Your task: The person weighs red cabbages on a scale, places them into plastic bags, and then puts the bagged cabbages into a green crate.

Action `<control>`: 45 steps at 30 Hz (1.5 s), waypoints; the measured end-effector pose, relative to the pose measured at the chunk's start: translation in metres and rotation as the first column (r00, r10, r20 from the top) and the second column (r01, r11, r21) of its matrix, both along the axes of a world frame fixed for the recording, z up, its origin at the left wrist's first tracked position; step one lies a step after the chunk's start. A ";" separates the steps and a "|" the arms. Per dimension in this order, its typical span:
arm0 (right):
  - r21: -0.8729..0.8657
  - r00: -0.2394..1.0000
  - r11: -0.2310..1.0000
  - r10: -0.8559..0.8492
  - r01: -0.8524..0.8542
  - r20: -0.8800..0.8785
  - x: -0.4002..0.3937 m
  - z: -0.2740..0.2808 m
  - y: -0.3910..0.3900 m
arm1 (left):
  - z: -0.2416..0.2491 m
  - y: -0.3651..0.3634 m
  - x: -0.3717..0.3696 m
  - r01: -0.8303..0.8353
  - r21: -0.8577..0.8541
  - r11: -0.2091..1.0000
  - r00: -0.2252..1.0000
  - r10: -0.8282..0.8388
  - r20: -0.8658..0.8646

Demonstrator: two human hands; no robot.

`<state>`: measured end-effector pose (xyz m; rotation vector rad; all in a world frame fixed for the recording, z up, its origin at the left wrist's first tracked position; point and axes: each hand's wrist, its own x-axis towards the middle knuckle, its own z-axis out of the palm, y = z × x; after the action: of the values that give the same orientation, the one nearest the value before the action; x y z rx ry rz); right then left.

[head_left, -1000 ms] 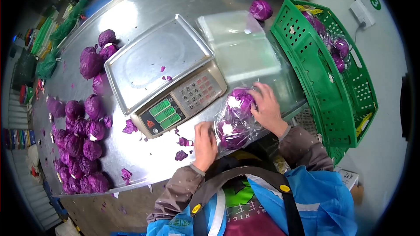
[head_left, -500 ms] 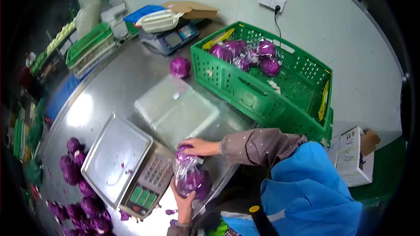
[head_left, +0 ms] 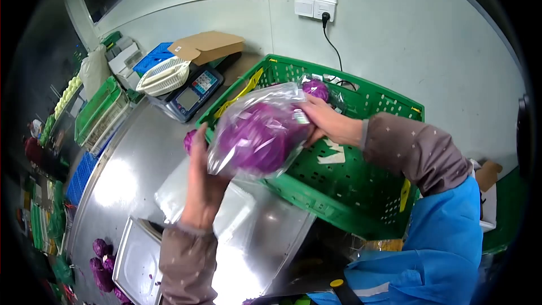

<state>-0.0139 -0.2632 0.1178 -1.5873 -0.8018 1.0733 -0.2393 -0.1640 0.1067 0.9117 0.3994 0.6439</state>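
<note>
A bagged purple cabbage, slightly blurred, is held up over the near left side of the green crate. My right hand grips the bag's right end, fingers closed on the plastic beside a small label. At the bag's lower left is my left hand, its fingers pointing up along the side and its thumb side partly hidden under the plastic; it appears to support the cabbage. Inside the crate another bagged cabbage shows behind my right hand. A loose cabbage is partly covered by my left fingers.
Clear plastic bags lie on the metal table. A weighing scale's tray and several loose cabbages are at lower left. Another scale bears a white basket. A power socket is on the wall.
Both hands have lifted the bagged cabbage from beside the near scale up to the crate. The right hand has shifted to the bag's right end. The view has turned too.
</note>
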 end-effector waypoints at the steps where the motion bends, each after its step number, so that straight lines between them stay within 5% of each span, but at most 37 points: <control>1: -0.010 0.995 0.997 -0.083 0.083 -0.050 0.020 -0.019 -0.005 | -0.005 0.008 0.029 0.029 0.042 0.999 0.998 -0.027 -0.048; 6: -0.185 0.889 0.939 -0.335 0.289 -0.311 0.083 -0.120 -0.023 | -0.059 0.040 0.137 0.167 0.089 0.982 0.938 -0.131 -0.320; 10: -0.349 0.866 0.896 -0.388 0.275 -0.314 0.111 -0.192 -0.022 | -0.086 0.051 0.188 0.305 0.095 0.948 0.891 -0.248 -0.381; 13: -0.343 0.884 0.882 -0.410 0.322 -0.224 0.089 -0.193 -0.017 | -0.109 0.061 0.208 0.341 0.083 0.936 0.825 -0.256 -0.504; 15: -0.374 0.876 0.873 -0.418 0.314 -0.242 0.094 -0.203 -0.014 | -0.134 0.074 0.210 0.392 0.302 0.869 0.828 -0.189 -0.529; 18: -0.418 0.896 0.885 -0.341 0.205 -0.284 0.109 -0.205 -0.016 | -0.114 0.075 0.197 0.392 0.379 0.838 0.747 -0.050 -0.663; 21: -0.360 0.930 0.914 -0.282 0.185 -0.238 0.122 -0.199 -0.030 | -0.102 0.075 0.178 0.153 0.639 0.754 0.836 0.246 -0.491; 23: -0.488 0.970 0.855 -0.236 0.179 -0.057 0.129 -0.180 -0.038 | -0.111 0.072 0.157 -0.125 0.814 0.568 0.863 0.467 -0.194; 24: -0.443 0.998 0.895 -0.059 0.058 0.012 0.136 -0.170 -0.042 | -0.098 0.060 0.139 -0.197 0.866 0.460 0.841 0.534 -0.092; 25: -0.317 0.932 0.948 0.092 0.025 0.351 0.172 -0.211 -0.052 | -0.090 0.048 0.123 -0.294 0.843 0.450 0.813 0.582 -0.027; 26: -0.223 0.936 0.973 0.125 -0.052 0.329 0.164 -0.188 -0.050 | -0.097 0.041 0.108 -0.420 0.823 0.382 0.791 0.598 0.126; 28: -0.038 0.905 0.999 0.040 -0.026 0.425 0.199 -0.215 -0.043 | -0.082 0.012 0.058 -0.375 0.676 0.634 0.850 0.526 -0.022; 29: -0.337 0.939 0.941 0.113 0.004 0.326 0.129 -0.126 -0.028 | -0.102 0.005 0.047 -0.413 0.757 0.506 0.807 0.589 0.047; 30: -0.238 0.901 0.968 0.168 -0.075 0.400 0.154 -0.149 -0.022 | -0.101 -0.008 0.025 -0.433 0.726 0.534 0.809 0.586 0.052; 32: 0.052 0.582 0.961 0.121 -0.271 0.804 0.145 -0.165 -0.003 | -0.115 -0.029 -0.008 -0.444 0.688 0.574 0.777 0.629 -0.023; 34: -0.235 0.323 0.874 0.389 -0.425 0.863 0.121 -0.142 0.015 | -0.133 -0.050 -0.046 -0.489 0.640 0.593 0.757 0.653 -0.028; 35: -0.342 0.286 0.864 0.456 -0.370 0.843 0.099 -0.131 0.020 | -0.141 -0.060 -0.066 -0.514 0.644 0.567 0.730 0.683 -0.019; 37: -0.360 0.128 0.861 0.427 -0.359 0.895 0.102 -0.148 0.036 | -0.152 -0.081 -0.120 -0.563 0.469 0.680 0.728 0.677 -0.108; 39: -0.410 -0.089 0.874 0.401 -0.260 0.912 0.137 -0.177 0.059 | -0.156 -0.100 -0.174 -0.613 0.482 0.626 0.642 0.750 -0.158; 42: -0.473 0.004 0.801 0.509 -0.367 0.860 0.093 -0.126 0.077 | -0.168 -0.121 -0.262 -0.715 0.500 0.489 0.423 0.872 -0.247; 43: -0.352 -0.011 0.908 0.359 -0.226 0.933 0.048 -0.105 0.070 | -0.171 -0.125 -0.293 -0.772 0.496 0.398 0.342 0.917 -0.204; 44: -0.290 0.306 0.901 0.389 -0.322 0.869 0.002 -0.076 0.066 | -0.175 -0.128 -0.327 -0.820 0.485 0.304 0.258 0.953 -0.162; 45: -0.216 0.205 0.922 0.290 -0.320 0.935 0.016 -0.086 0.078 | -0.183 -0.130 -0.361 -0.848 0.482 0.218 0.165 0.975 -0.151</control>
<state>0.0025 -0.1848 0.0315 -2.0685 -2.0426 0.1376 -0.6006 -0.2936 -0.0767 1.0275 1.4086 1.7366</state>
